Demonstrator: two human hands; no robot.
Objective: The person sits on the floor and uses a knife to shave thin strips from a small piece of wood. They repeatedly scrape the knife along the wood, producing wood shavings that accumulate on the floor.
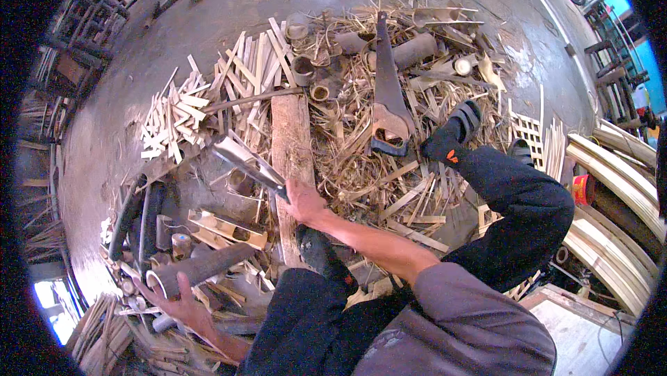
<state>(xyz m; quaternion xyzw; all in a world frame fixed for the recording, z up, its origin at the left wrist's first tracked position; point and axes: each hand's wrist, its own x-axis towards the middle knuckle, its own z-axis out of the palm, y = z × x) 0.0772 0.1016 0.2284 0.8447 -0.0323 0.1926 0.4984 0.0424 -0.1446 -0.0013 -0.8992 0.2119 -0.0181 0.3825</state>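
Observation:
My right hand (306,204) is closed round the handle of a broad-bladed knife (244,162), held over a long wooden block (292,133) with its blade pointing to the far left. At the lower left, my left hand (182,306) has its fingers spread beside a thick bamboo tube (203,269). The thumb and fingers lie close to the tube's near end; whether they touch it, I cannot tell. Split bamboo pieces (228,227) lie just beyond that tube.
A handsaw (391,91) lies on a heap of shavings (340,147) ahead. Cut bamboo sticks (179,118) are piled at the far left. Long bent strips (611,254) and a red container (583,189) are at the right. My sandalled foot (455,133) rests by the saw.

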